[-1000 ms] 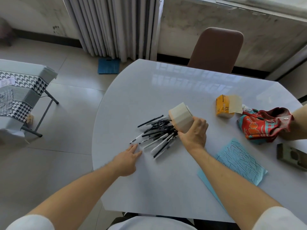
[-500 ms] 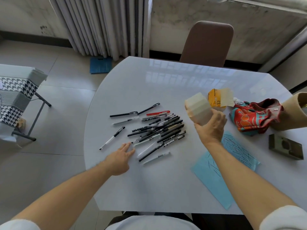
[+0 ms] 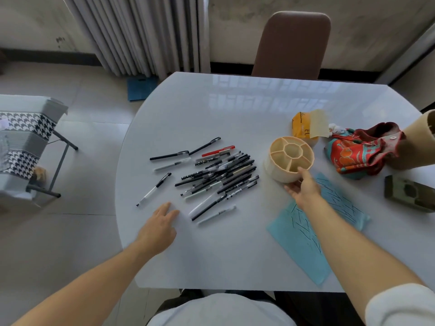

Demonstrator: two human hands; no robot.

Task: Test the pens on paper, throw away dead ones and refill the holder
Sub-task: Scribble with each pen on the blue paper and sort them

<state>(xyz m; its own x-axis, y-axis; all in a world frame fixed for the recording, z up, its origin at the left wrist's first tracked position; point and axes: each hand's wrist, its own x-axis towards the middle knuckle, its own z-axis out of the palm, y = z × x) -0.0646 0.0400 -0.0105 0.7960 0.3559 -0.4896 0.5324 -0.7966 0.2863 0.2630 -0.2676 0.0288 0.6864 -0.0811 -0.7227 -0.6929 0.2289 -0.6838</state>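
Note:
Several pens [image 3: 216,175], mostly black with one red, lie spilled in a loose heap on the white table [image 3: 235,255]. To their right stands the round cream pen holder [image 3: 290,158], upright, its compartments empty. My right hand [image 3: 303,187] grips the holder's near wall, thumb over the rim. A light blue paper [image 3: 313,227] covered in black test strokes lies under my right forearm. My left hand [image 3: 160,224] rests flat on the table, fingers straight, just left of the nearest pens.
A yellow packet [image 3: 303,125] and a red patterned cloth [image 3: 362,151] lie at the back right, with a dark green box [image 3: 409,191] at the right edge. A brown chair [image 3: 292,43] stands behind the table. A houndstooth-covered stand [image 3: 21,142] is on the floor left.
My right hand has turned the tipped-over holder upright and set it down right of the pens. The pens have spilled and spread across the table. My left hand has stayed put.

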